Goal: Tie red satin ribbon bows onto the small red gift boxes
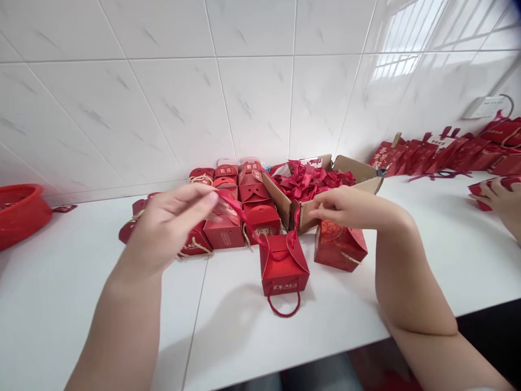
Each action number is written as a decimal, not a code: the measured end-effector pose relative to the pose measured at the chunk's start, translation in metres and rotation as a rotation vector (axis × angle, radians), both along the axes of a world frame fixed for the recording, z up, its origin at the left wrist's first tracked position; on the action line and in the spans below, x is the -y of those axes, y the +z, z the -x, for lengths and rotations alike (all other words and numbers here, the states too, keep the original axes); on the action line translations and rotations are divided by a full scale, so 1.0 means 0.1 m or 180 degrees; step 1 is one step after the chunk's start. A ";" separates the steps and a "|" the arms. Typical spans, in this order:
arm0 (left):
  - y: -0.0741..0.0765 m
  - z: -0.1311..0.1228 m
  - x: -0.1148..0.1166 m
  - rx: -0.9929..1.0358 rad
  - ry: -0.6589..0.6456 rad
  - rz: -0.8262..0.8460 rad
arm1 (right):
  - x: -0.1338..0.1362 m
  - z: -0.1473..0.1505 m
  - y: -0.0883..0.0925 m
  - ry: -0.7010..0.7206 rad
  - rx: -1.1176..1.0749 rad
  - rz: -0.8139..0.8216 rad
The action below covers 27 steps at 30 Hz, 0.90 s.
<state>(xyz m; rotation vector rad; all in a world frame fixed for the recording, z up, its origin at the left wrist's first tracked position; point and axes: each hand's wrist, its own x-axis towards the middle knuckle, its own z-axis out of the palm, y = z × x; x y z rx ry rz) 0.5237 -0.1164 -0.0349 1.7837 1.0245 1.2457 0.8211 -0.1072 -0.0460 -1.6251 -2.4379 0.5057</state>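
Observation:
A small red gift box stands on the white table between my hands, its flaps folded together on top and a rope handle hanging at its front. A dark red ribbon runs through the top of the box. My left hand, closed in a pinch, draws one length of it up to the left. The other ribbon end rises beside the box's right side. Just right of that end hovers my right hand, fingers loosely curled and apart, seemingly holding nothing. Beneath it sits another red box.
Behind, an open cardboard carton holds a heap of red ribbons. Several red boxes cluster at its left. A red basin stands far left. Red bags line the wall at right, near another person's hand.

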 end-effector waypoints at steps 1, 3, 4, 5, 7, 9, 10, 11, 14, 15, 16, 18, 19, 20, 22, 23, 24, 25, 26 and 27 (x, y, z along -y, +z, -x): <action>0.01 0.02 0.00 0.0410 -0.0034 -0.0086 | 0.00 -0.04 0.01 -0.0108 -0.0021 -0.0079; 0.02 0.06 -0.01 0.1095 -0.0088 -0.0219 | 0.01 -0.10 0.03 -0.0248 -0.0023 -0.0209; 0.03 0.08 -0.02 0.1337 -0.0090 -0.0275 | 0.01 -0.13 0.04 -0.0284 -0.0005 -0.0232; 0.04 0.09 -0.03 0.1513 -0.0064 -0.0319 | 0.01 -0.15 0.04 -0.0312 0.0020 -0.0238; 0.06 0.12 -0.03 0.1676 0.0049 -0.0335 | 0.00 -0.19 0.04 -0.0396 0.0056 -0.0268; 0.08 0.13 -0.03 0.1684 0.0122 -0.0256 | -0.02 -0.23 0.03 -0.0485 0.0056 -0.0332; 0.08 0.14 -0.03 0.1657 0.0139 -0.0216 | -0.03 -0.26 0.03 -0.0531 0.0059 -0.0346; 0.08 0.14 -0.02 0.1629 0.0138 -0.0205 | -0.04 -0.29 0.03 -0.0578 0.0073 -0.0333; 0.07 0.12 0.01 0.1595 0.0066 -0.0330 | -0.06 -0.40 0.04 -0.0712 0.0178 -0.0108; 0.07 0.10 0.02 0.1589 0.0068 -0.0414 | -0.06 -0.45 0.04 -0.0731 0.0215 -0.0011; 0.06 0.08 0.02 0.1583 0.0086 -0.0518 | -0.06 -0.50 0.02 -0.0729 0.0252 0.0067; 0.05 0.05 0.04 0.1561 0.0119 -0.0667 | -0.07 -0.62 -0.05 -0.0704 0.0318 0.0188; 0.05 0.04 0.04 0.1538 0.0125 -0.0700 | -0.07 -0.67 -0.10 -0.0706 0.0386 0.0272; 0.04 0.03 0.05 0.1501 0.0113 -0.0686 | -0.07 -0.72 -0.16 -0.0722 0.0474 0.0381; 0.03 0.02 0.06 0.1406 0.0087 -0.0626 | -0.07 -0.77 -0.28 -0.0804 0.0699 0.0612; 0.03 0.03 0.06 0.1317 0.0086 -0.0600 | -0.06 -0.77 -0.34 -0.0836 0.0794 0.0695; 0.02 0.04 0.06 0.1152 0.0098 -0.0591 | -0.05 -0.75 -0.39 -0.0853 0.0867 0.0761; 0.02 0.06 0.06 0.0844 0.0099 -0.0557 | -0.04 -0.72 -0.43 -0.0830 0.0892 0.0815; 0.02 0.08 0.06 0.0382 0.0053 -0.0475 | -0.02 -0.69 -0.46 -0.0781 0.0880 0.0872; 0.01 0.11 0.06 -0.0130 0.0010 -0.0341 | 0.00 -0.65 -0.48 -0.0734 0.0853 0.0923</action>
